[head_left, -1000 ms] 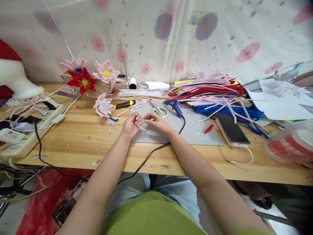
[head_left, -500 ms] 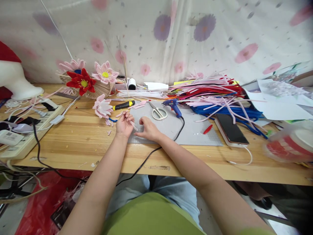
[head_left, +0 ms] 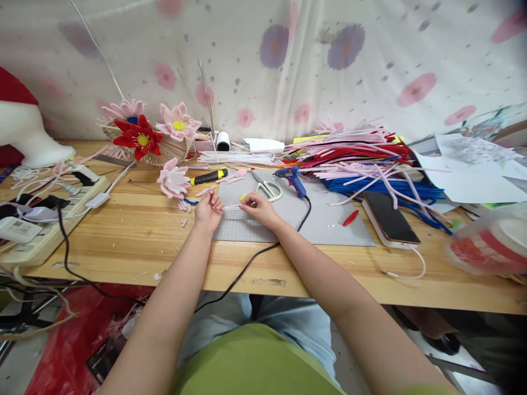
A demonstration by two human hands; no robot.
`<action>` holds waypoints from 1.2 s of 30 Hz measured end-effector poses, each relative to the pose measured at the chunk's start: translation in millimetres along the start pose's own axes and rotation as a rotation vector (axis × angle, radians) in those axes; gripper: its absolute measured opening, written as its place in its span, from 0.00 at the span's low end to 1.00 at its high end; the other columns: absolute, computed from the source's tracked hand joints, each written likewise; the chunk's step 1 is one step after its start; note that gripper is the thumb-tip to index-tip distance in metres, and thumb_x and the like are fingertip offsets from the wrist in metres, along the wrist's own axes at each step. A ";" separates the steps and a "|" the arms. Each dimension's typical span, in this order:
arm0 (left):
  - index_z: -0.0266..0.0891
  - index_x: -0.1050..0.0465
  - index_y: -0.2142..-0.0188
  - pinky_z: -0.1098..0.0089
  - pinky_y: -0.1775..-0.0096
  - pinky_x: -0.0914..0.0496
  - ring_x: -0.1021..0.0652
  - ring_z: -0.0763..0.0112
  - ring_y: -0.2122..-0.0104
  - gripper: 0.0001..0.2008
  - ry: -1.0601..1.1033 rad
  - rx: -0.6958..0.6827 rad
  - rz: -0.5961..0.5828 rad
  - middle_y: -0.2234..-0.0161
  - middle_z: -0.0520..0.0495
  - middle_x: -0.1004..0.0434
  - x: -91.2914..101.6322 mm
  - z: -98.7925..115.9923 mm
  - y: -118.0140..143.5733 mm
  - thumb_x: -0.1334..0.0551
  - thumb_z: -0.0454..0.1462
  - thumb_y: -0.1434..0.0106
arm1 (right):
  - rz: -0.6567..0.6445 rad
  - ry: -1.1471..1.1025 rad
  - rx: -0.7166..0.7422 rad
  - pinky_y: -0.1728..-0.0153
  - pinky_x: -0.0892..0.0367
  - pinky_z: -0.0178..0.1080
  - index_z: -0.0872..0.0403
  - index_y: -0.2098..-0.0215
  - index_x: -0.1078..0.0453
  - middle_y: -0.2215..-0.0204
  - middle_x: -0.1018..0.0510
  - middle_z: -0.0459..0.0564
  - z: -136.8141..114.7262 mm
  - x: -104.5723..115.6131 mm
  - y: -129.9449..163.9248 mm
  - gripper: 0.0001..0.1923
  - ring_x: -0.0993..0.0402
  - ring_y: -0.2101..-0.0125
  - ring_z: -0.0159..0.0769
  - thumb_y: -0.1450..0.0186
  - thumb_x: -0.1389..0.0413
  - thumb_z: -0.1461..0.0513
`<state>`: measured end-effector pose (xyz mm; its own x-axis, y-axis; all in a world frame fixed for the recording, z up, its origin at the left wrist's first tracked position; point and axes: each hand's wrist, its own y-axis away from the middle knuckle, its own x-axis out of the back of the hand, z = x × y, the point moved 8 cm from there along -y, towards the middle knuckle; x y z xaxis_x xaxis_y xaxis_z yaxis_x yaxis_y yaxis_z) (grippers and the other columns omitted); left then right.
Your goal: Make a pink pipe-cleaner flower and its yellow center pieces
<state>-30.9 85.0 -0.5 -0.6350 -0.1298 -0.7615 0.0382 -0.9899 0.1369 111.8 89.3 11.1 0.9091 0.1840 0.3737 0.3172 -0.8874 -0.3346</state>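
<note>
A few thin white strands (head_left: 231, 207) stretch between my hands, low over the left part of the grey cutting mat (head_left: 329, 230). My left hand (head_left: 209, 212) is closed around one end of them, palm partly turned up. At the other end, my right hand (head_left: 259, 210) pinches the strands between thumb and fingers. A small yellow bit (head_left: 242, 197) shows just beyond the right fingertips; whether it is held I cannot tell. White-handled scissors (head_left: 269, 191) lie behind my right hand, and a blue glue gun (head_left: 291, 178) rests to their right.
At the left stand pink fuzzy flowers (head_left: 173, 180) and a red flower (head_left: 139, 140). A yellow-black utility knife (head_left: 209, 176) lies behind my left hand. Pipe cleaners (head_left: 354, 148) are heaped at the back right, near a phone (head_left: 391, 219). The glue gun's black cord (head_left: 242, 274) runs under my right forearm.
My right hand has moved slightly right and gone from open fingers to a pinch on the strands. The strands now lie straight between both hands instead of fanning from the left one.
</note>
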 end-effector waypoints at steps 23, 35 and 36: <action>0.36 0.39 0.82 0.77 0.78 0.46 0.40 0.79 0.82 0.13 -0.880 0.007 -0.160 0.84 0.53 0.40 -15.6 -40.8 3.3 0.46 0.36 0.41 | -0.024 0.392 0.122 0.63 0.42 0.36 0.54 0.70 0.37 0.66 0.33 0.50 -25.5 -4.5 4.7 0.06 0.36 0.64 0.33 0.36 0.52 0.62; 0.36 0.40 0.81 0.77 0.81 0.51 0.43 0.81 0.84 0.05 -0.992 0.097 -0.198 0.84 0.55 0.41 -14.9 -39.3 6.8 0.46 0.28 0.52 | -0.041 0.390 0.082 0.64 0.43 0.35 0.54 0.68 0.37 0.67 0.32 0.49 -17.4 -7.4 1.5 0.05 0.37 0.65 0.33 0.36 0.53 0.63; 0.36 0.39 0.81 0.77 0.80 0.50 0.41 0.80 0.83 0.05 -1.035 0.064 -0.205 0.84 0.55 0.40 -14.6 -38.5 7.1 0.45 0.28 0.53 | -0.040 0.408 0.083 0.64 0.43 0.36 0.54 0.68 0.37 0.67 0.32 0.50 -17.7 -7.4 1.5 0.05 0.37 0.65 0.33 0.36 0.53 0.63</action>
<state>8.4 77.6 -12.8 -0.9742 0.1816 0.1338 -0.1655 -0.9785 0.1231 100.7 79.1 23.1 0.7194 0.0204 0.6943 0.3858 -0.8429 -0.3750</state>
